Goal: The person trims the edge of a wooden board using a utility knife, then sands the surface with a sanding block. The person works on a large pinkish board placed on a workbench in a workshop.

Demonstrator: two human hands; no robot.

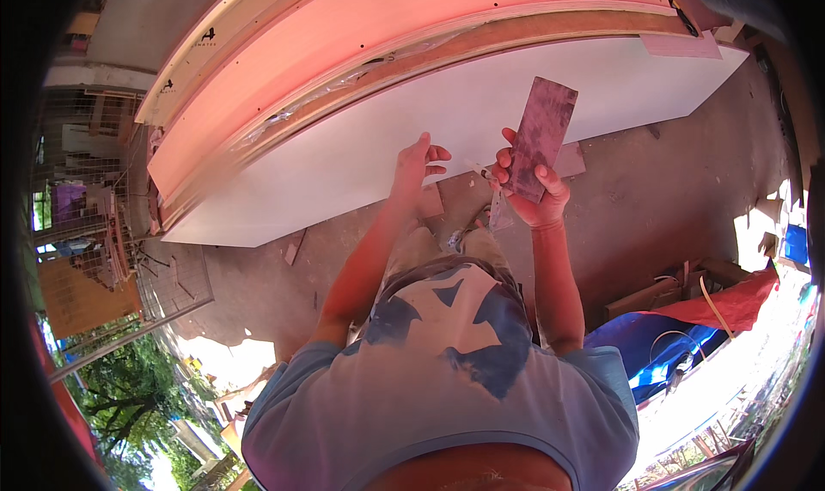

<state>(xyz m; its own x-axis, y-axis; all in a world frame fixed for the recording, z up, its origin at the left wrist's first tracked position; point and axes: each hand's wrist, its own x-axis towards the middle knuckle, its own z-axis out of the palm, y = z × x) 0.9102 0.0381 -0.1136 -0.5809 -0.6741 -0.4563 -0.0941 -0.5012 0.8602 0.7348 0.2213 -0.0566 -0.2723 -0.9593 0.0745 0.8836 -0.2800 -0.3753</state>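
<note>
My right hand (541, 191) holds a flat rectangular block (541, 136), reddish with dark stains, tilted with its long side pointing up and away. The same hand also grips a slim, pale tool or tube (480, 169) that sticks out to the left; its exact kind is unclear. A strip of clear plastic (497, 211) hangs below that hand. My left hand (421, 162) holds nothing; its fingers are apart and slightly curled, over the near part of a long white panel (335, 162).
Long wooden boards (412, 46) with small dark holes lie beyond the white panel. Small flat pieces (570, 159) lie on the floor by its near edge. At the right are a blue and red tarp (670, 336) and wood scraps; wire mesh (167, 272) stands at the left.
</note>
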